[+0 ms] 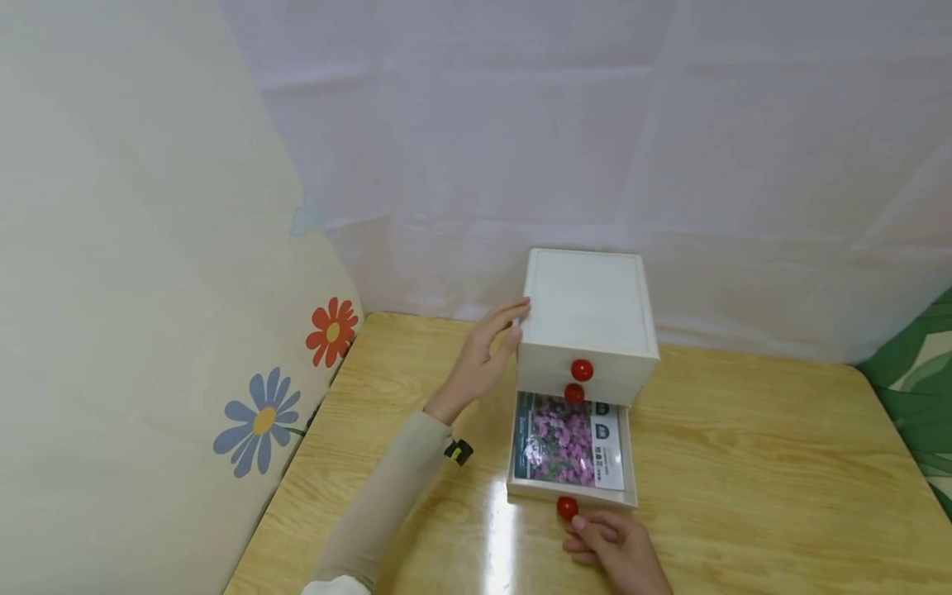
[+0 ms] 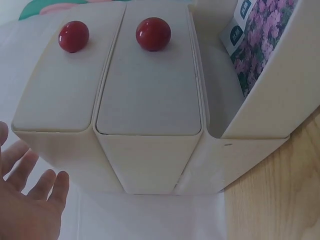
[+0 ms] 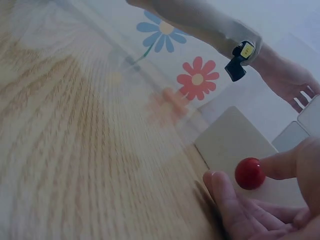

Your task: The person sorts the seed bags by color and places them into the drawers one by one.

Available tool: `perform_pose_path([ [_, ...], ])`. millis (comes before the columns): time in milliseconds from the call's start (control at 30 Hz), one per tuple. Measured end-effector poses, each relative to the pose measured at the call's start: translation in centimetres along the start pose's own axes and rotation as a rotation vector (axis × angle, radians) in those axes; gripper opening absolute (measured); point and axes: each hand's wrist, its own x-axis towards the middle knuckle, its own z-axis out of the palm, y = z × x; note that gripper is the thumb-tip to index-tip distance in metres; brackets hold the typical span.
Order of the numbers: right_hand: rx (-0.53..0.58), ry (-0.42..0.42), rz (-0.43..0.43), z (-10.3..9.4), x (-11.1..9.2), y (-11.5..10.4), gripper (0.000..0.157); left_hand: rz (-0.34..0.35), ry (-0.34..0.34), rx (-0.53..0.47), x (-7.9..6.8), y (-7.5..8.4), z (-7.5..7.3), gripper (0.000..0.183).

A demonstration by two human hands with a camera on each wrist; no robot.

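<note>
A small white drawer cabinet stands on the wooden table, with round red knobs on its fronts. Its bottom drawer is pulled out and holds a seed packet printed with pink-purple flowers; the packet also shows in the left wrist view. My left hand is at the cabinet's left side, fingers spread and fairly straight, fingertips at its upper edge. At the drawer's front, my right hand holds the red knob, thumb against one side and curled fingers near the other.
The wooden table extends to both sides of the cabinet. A pale cloth hangs behind it. On the left stands a panel with a red flower and a blue flower. Green leaf print shows at far right.
</note>
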Motion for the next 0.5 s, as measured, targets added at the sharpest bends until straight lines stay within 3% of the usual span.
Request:
perform_pose_path([
  [233,0.087,-0.024,-0.009,0.8,0.5,0.3,0.048,0.042,-0.010,0.037,0.3,-0.8,0.5,0.037],
  [500,0.150,0.015,-0.013,1.5,1.0,0.4,0.051,0.058,0.034,-0.020,0.2,-1.8,1.1,0.034],
])
